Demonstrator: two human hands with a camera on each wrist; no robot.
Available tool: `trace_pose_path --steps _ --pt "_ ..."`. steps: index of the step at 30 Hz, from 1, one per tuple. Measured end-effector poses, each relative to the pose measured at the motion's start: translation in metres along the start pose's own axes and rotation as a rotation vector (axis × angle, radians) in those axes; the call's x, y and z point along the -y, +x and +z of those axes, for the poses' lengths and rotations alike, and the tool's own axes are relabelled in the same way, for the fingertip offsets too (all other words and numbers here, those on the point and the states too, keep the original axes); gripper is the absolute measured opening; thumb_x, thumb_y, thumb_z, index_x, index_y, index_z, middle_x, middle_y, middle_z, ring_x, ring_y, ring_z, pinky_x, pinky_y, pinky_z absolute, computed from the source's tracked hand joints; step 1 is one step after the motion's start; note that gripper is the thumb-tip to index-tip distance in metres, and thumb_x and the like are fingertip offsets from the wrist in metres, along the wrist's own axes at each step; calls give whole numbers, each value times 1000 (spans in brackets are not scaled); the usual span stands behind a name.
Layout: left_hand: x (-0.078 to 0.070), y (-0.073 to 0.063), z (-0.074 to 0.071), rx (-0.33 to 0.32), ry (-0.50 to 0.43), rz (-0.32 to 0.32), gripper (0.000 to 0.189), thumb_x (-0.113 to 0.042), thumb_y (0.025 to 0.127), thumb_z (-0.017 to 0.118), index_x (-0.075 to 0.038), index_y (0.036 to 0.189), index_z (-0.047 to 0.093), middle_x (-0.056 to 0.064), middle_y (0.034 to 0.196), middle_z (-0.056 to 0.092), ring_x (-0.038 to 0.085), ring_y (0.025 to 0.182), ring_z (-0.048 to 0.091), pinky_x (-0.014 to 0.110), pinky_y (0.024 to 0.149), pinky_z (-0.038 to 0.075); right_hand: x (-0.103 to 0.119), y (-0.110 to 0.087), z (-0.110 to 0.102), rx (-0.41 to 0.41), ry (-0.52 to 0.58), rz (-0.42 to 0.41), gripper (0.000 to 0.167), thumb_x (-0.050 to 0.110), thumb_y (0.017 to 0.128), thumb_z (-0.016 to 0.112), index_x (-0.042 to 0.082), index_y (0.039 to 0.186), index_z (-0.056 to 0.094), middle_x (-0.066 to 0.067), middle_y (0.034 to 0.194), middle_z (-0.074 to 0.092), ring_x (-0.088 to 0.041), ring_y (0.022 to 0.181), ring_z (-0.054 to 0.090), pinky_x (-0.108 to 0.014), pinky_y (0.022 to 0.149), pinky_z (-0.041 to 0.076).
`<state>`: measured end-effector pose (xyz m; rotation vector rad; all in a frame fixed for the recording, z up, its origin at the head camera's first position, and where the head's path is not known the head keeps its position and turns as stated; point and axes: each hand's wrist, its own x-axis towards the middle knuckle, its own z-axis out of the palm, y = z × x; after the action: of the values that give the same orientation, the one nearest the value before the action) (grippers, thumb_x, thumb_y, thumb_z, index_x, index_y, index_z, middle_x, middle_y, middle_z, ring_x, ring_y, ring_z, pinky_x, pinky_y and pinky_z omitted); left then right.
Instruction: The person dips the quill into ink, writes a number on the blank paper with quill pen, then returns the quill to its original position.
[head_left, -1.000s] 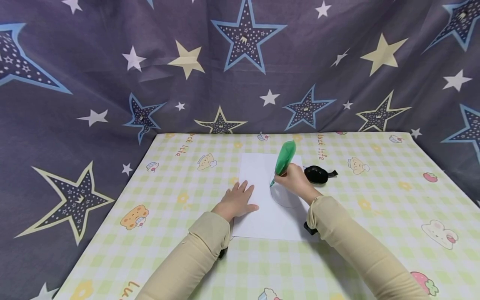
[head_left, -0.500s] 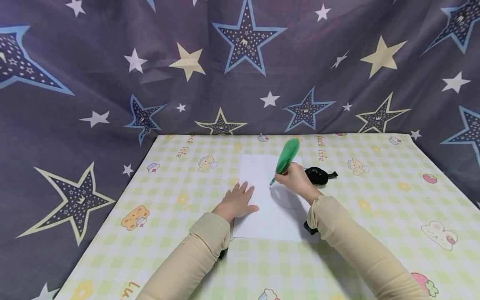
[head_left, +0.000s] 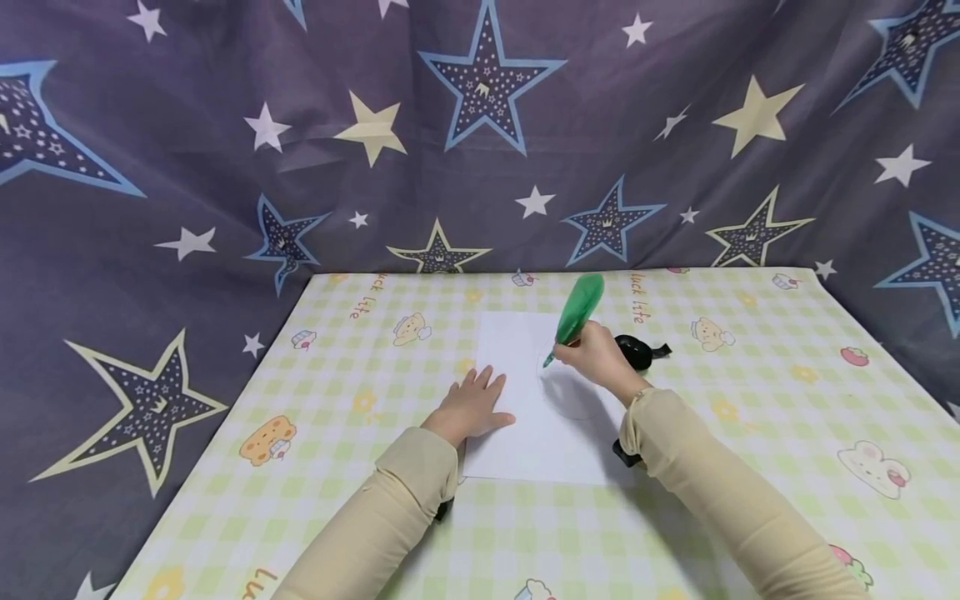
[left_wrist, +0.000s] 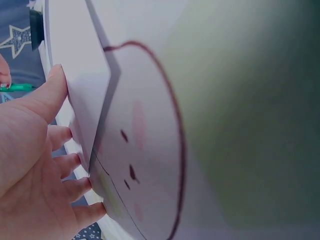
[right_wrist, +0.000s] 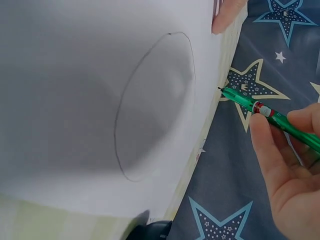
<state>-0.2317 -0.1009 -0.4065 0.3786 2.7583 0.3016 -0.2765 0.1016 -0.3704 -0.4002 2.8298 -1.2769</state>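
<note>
A white sheet of paper (head_left: 517, 454) lies on the table with a thin, hand-drawn circle (right_wrist: 116, 125) on it. My left hand (head_left: 468, 410) rests on the sheet's left edge, fingers spread; the left wrist view shows the thumb (left_wrist: 52, 95) on the paper too. My right hand (head_left: 600, 362) pinches a green pen (head_left: 579, 308) with a wide feather- or leaf-like top. In the right wrist view the pen tip stands apart from the paper, near the circle's upper left in the head view. Part of the circle is faint or hidden behind the right hand.
A glossy black rounded object (head_left: 636, 353) with a short strap lies just right of the paper. The checked tablecloth (head_left: 360, 358) bears printed cartoons, one beside the left hand. A dark star-patterned curtain (head_left: 360, 183) hangs behind the table.
The right hand and pen have shifted slightly up and right, and the tip has come away from the drawn line. The left hand stays in place. The head view has tilted a little.
</note>
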Motion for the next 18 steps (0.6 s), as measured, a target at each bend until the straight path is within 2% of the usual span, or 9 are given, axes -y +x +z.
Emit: trace_pose_path --steps 10,18 --pt "0 -1 0 2 5 -1 71 -45 91 52 -10 147 24 13 151 14 34 137 8 51 107 13 -2 -2 -12 -15 5 20 11 10 86 59 1 81 63 -8 77 66 -20 70 60 -32 60 47" --pt "1 0 0 -7 -3 10 71 -45 91 52 -10 147 24 13 151 14 35 137 8 52 107 13 -7 -3 -20 -37 4 -18 9 7 85 59 1 80 63 -8 76 66 -20 69 60 -32 61 47"
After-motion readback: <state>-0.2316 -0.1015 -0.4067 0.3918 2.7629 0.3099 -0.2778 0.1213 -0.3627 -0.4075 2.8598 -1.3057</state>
